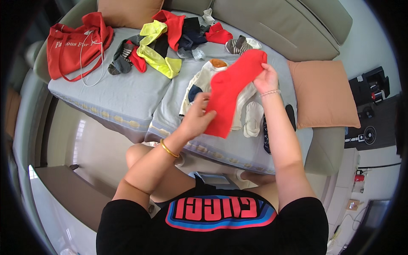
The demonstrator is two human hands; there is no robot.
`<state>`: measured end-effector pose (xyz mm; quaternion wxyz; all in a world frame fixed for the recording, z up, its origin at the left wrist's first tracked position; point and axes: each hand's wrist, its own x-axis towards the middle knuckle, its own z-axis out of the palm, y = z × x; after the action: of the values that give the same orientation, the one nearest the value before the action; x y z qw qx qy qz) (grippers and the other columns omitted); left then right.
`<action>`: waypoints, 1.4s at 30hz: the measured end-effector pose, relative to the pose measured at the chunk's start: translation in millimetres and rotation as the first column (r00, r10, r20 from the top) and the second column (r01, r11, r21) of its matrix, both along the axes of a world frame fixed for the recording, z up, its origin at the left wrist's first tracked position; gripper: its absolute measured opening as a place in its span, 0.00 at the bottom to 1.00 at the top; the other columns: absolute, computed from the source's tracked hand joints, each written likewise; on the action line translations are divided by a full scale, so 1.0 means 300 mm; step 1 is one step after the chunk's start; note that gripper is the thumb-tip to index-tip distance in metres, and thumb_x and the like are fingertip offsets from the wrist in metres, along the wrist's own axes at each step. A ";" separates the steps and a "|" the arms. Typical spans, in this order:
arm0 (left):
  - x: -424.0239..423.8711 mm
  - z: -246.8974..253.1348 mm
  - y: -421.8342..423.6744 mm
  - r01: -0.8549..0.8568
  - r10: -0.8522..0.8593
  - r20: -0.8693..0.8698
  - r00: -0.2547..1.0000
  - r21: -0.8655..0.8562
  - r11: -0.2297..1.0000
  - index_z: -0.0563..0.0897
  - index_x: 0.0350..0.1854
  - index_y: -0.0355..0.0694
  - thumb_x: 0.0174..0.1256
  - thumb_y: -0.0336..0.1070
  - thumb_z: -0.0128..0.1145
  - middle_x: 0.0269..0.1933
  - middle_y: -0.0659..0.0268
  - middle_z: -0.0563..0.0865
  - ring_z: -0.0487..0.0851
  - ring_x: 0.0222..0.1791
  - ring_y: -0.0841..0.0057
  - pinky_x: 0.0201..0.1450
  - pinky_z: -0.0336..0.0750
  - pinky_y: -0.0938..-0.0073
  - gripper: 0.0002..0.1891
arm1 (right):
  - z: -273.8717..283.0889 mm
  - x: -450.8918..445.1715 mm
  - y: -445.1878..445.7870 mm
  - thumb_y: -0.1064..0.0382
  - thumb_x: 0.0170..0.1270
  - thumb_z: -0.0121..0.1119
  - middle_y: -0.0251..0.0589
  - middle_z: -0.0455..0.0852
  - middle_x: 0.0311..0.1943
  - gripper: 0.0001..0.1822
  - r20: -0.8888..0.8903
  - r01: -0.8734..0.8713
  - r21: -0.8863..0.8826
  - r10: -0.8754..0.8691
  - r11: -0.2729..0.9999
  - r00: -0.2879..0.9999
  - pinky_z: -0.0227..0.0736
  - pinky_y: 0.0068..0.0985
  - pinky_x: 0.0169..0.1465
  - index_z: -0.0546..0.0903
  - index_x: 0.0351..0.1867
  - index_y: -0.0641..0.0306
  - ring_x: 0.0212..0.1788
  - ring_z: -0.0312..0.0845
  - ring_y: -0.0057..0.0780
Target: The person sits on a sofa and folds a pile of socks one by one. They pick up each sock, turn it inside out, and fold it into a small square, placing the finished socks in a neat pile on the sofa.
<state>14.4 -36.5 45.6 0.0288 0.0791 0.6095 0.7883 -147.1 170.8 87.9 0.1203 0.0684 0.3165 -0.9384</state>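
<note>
A long red sock [231,89] hangs slantwise in the air over the sofa seat. Its toe end is pinched by my right hand [267,78]. Beside the lower part of the sock is my left hand [199,116], slightly blurred, thumb and fingers apart, the thumb at the sock's edge. Beneath the red sock lie cream knit pieces with navy and orange patches [201,75], partly hidden. To their right are a folded white sock [253,119], a dark patterned sock [266,137] and a black one [290,116], both partly behind my right forearm.
Farther back lie yellow socks [154,59], more red socks [219,33], dark socks [191,40] and striped ones [239,45]. A red fabric bag [68,54] rests at the seat's left end. Orange cushions [323,95] [130,12] lean on the sofa. A low table [70,191] stands lower left.
</note>
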 end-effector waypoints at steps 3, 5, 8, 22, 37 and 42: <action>0.002 0.030 -0.066 -0.140 0.148 0.131 0.980 -0.073 0.988 0.61 0.55 0.38 0.61 0.21 0.47 0.39 0.61 0.79 0.78 0.37 0.81 0.38 0.74 0.81 0.20 | -0.082 -0.066 -0.096 0.69 0.51 0.48 0.45 0.78 0.47 0.16 -0.023 -0.036 0.050 0.037 0.998 0.999 0.58 0.41 0.62 0.73 0.43 0.67 0.54 0.70 0.39; 0.007 0.008 -0.098 -0.147 0.165 0.157 0.974 -0.123 0.981 0.61 0.56 0.37 0.60 0.22 0.49 0.38 0.60 0.79 0.79 0.37 0.81 0.37 0.74 0.81 0.22 | -0.139 -0.067 -0.159 0.68 0.52 0.51 0.43 0.79 0.45 0.14 0.111 -0.085 0.200 0.063 0.976 0.992 0.63 0.40 0.59 0.74 0.42 0.66 0.52 0.73 0.36; 0.025 0.002 -0.117 -0.133 0.164 0.167 0.972 -0.181 0.974 0.60 0.56 0.36 0.59 0.22 0.52 0.38 0.60 0.80 0.79 0.36 0.80 0.37 0.75 0.80 0.24 | -0.162 -0.076 -0.199 0.66 0.55 0.56 0.41 0.81 0.42 0.12 0.163 -0.095 0.278 0.051 0.956 0.985 0.70 0.37 0.52 0.75 0.41 0.64 0.47 0.76 0.33; -0.032 0.038 -0.319 -0.358 0.351 0.107 0.930 0.051 0.932 0.63 0.58 0.38 0.55 0.17 0.51 0.37 0.58 0.82 0.81 0.39 0.76 0.40 0.76 0.79 0.26 | -0.074 -0.154 -0.361 0.70 0.59 0.55 0.41 0.80 0.43 0.13 -0.151 -0.020 0.240 0.058 0.971 0.987 0.74 0.35 0.48 0.74 0.47 0.65 0.44 0.77 0.36; 0.040 -0.053 -0.410 -0.382 0.337 -0.229 0.913 -0.771 0.510 0.68 0.59 0.41 0.51 0.28 0.58 0.31 0.55 0.79 0.78 0.30 0.64 0.37 0.73 0.70 0.29 | -0.218 -0.162 -0.452 0.62 0.48 0.65 0.46 0.82 0.37 0.18 -0.434 0.397 0.901 0.336 0.176 0.836 0.72 0.27 0.46 0.78 0.40 0.69 0.41 0.79 0.34; 0.000 -0.005 -0.316 -0.518 0.340 -0.400 0.851 -0.744 0.422 0.71 0.54 0.36 0.54 0.39 0.60 0.41 0.47 0.78 0.76 0.42 0.56 0.45 0.71 0.66 0.25 | -0.221 -0.129 -0.289 0.56 0.46 0.68 0.52 0.79 0.45 0.28 -0.510 0.500 0.859 0.107 0.113 0.853 0.69 0.27 0.50 0.74 0.46 0.72 0.47 0.77 0.35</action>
<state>14.3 -131.2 44.1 -0.1979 -0.0289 0.9062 0.3724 -185.7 84.0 21.7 -0.1630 -0.0477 0.8541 -0.4915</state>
